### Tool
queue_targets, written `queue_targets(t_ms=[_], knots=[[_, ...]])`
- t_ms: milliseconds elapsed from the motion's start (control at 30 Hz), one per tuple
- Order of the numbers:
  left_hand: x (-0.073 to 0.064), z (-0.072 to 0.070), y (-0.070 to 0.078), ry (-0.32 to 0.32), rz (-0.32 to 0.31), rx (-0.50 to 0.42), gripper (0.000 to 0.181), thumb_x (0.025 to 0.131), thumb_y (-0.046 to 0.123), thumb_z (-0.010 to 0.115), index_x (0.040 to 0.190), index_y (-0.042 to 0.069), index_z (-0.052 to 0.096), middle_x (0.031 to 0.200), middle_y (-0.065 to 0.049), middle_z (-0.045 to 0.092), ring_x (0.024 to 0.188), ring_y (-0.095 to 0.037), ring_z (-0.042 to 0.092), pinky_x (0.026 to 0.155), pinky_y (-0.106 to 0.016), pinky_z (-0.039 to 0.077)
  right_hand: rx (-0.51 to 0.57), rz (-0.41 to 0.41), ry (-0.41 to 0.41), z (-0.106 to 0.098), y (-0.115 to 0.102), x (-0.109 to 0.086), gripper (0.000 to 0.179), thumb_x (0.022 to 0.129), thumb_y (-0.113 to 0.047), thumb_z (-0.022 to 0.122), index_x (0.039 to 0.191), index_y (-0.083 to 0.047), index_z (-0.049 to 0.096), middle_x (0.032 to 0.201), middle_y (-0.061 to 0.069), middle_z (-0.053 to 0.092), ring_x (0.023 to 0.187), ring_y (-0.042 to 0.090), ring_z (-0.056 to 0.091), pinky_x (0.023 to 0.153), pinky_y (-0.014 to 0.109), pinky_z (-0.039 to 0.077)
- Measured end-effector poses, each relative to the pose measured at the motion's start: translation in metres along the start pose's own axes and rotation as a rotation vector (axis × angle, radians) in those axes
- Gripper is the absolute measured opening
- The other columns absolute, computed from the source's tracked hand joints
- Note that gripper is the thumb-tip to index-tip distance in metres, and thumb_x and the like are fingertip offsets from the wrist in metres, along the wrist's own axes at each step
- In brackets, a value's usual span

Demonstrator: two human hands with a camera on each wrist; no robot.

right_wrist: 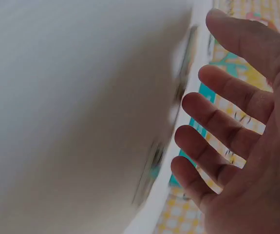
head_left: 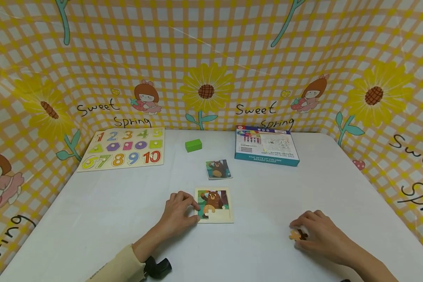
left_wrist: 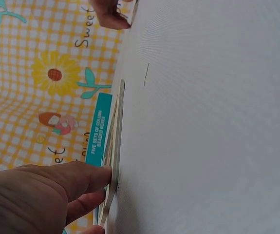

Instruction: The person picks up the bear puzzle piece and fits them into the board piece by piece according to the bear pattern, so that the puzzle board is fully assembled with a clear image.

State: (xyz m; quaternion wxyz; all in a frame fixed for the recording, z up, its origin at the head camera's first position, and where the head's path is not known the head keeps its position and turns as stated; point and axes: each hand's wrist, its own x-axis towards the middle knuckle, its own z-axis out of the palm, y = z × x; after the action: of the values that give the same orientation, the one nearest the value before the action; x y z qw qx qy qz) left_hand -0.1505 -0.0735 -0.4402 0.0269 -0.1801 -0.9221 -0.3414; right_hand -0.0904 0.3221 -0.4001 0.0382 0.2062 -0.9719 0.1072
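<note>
A square wooden bear puzzle board (head_left: 221, 216) lies at the middle of the table, its lower right part showing bare wood. My left hand (head_left: 179, 213) holds it by the left side, with the thumb near the front corner and the fingers farther back; in the left wrist view the thumb (left_wrist: 93, 176) presses the board's edge (left_wrist: 119, 131). Off to the right, my right hand (head_left: 322, 237) curves loosely over orange-and-brown jigsaw pieces (head_left: 296, 235) on the table. The fingers (right_wrist: 217, 117) are spread in the right wrist view, with nothing pinched between them.
Behind the board lies a bear picture card (head_left: 218, 169). Farther back are a green block (head_left: 193, 145), a number puzzle board (head_left: 123, 150) at left and a beaded boxes box (head_left: 266, 147) at right. A checked cloth (head_left: 211, 51) rises around the table.
</note>
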Motion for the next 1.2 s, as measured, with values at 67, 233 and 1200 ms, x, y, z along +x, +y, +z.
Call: queue_targets(t_ms=[67, 233, 1200], knots=[[0.0, 0.0, 0.0, 0.0, 0.001, -0.002, 0.012, 0.072, 0.015, 0.072, 0.082, 0.018, 0.064, 0.105, -0.006, 0.051, 0.104, -0.027, 0.041, 0.088, -0.051, 0.033, 0.003, -0.001, 0.013, 0.001, 0.008, -0.007, 0.037, 0.067, -0.042, 0.08, 0.099, -0.033, 0.064, 0.1, -0.021, 0.055, 0.088, -0.003, 0.038, 0.071, 0.024, 0.039], [-0.001, -0.001, 0.001, -0.002, -0.008, -0.012, 0.012, 0.073, 0.015, 0.072, 0.082, 0.019, 0.065, 0.105, -0.006, 0.051, 0.104, -0.027, 0.041, 0.09, -0.052, 0.032, 0.014, -0.008, 0.036, 0.004, 0.02, -0.016, 0.038, 0.067, -0.038, 0.081, 0.101, -0.034, 0.064, 0.101, -0.019, 0.055, 0.087, -0.005, 0.036, 0.068, 0.021, 0.039], [-0.001, -0.001, 0.002, -0.016, -0.011, -0.019, 0.012, 0.074, 0.016, 0.073, 0.083, 0.017, 0.066, 0.105, -0.006, 0.05, 0.103, -0.026, 0.04, 0.088, -0.049, 0.032, 0.05, -0.045, 0.129, 0.003, 0.002, 0.001, 0.026, 0.07, -0.023, 0.08, 0.093, -0.029, 0.067, 0.092, -0.021, 0.057, 0.084, 0.0, 0.041, 0.066, 0.02, 0.038]])
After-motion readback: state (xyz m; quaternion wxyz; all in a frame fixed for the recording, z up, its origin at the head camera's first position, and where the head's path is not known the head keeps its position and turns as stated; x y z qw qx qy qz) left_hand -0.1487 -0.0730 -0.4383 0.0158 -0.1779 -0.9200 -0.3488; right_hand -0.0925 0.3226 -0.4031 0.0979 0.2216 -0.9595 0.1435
